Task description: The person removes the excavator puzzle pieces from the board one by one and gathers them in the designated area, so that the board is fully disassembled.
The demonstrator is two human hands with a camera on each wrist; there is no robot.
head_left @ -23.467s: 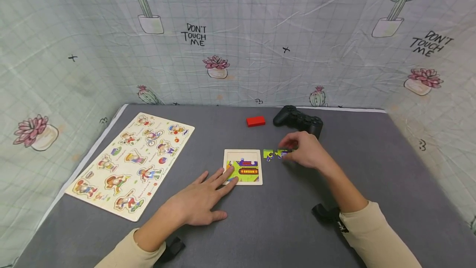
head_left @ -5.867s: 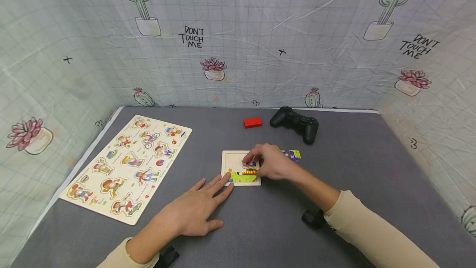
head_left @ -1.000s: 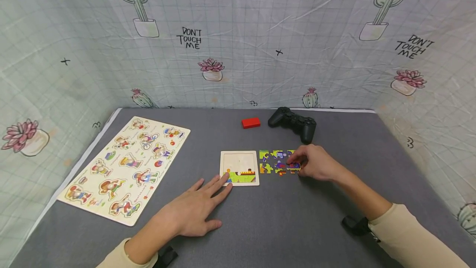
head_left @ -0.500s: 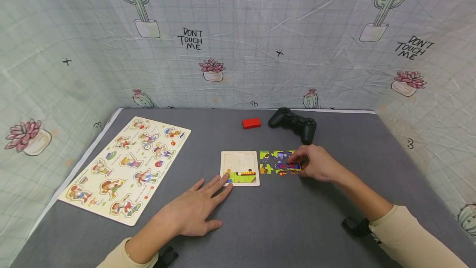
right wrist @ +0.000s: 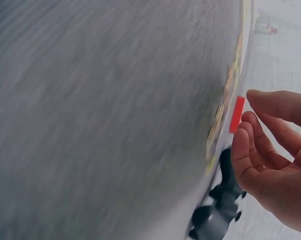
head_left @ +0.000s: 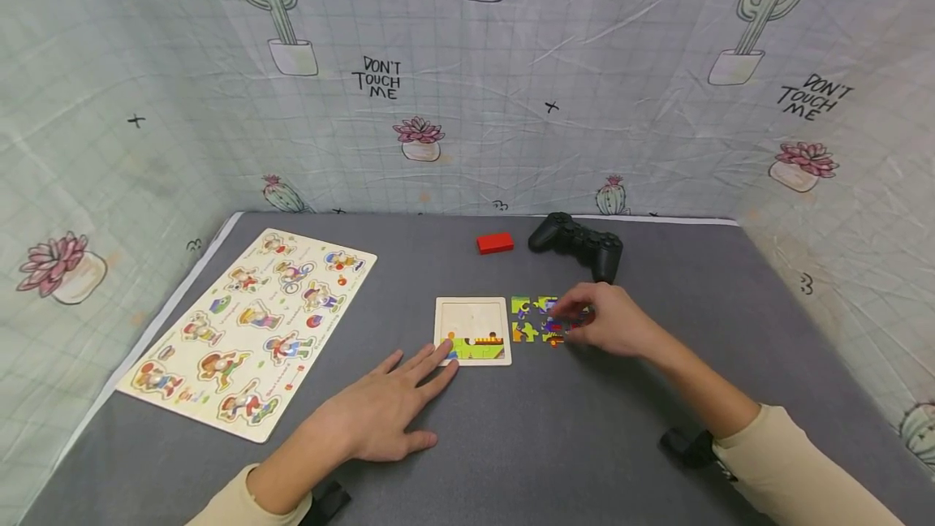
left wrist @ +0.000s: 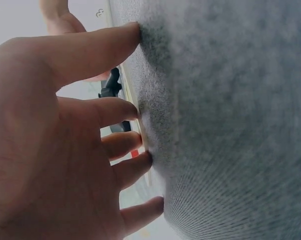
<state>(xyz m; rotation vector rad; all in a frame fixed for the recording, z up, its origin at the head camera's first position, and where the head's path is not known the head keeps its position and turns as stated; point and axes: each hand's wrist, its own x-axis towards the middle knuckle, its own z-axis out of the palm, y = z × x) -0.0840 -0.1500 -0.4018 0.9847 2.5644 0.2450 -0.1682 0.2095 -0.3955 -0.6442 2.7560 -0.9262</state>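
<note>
A small wooden puzzle tray [head_left: 471, 316] lies mid-table in the head view, its upper part bare and a strip of green puzzle pieces [head_left: 478, 351] along the bottom. My left hand [head_left: 380, 416] lies spread on the table, fingertips at the tray's lower left corner. To the tray's right, loose puzzle pieces [head_left: 523, 333] are laid out in two rows. Over their right end hovers my right hand [head_left: 609, 319], hiding some of them. In the right wrist view its thumb and fingertips [right wrist: 242, 142] are apart with nothing between them.
A large board with cartoon figures [head_left: 248, 331] lies at the left. Behind the tray are a red block [head_left: 495, 243] and a black game controller [head_left: 577, 242]. Patterned cloth [head_left: 482, 104] walls the table's back and sides.
Since the earliest frame, several pieces have left the tray and now lie in rows beside it. In the last half second my right hand has lifted from a striped piece and shifted slightly left.
</note>
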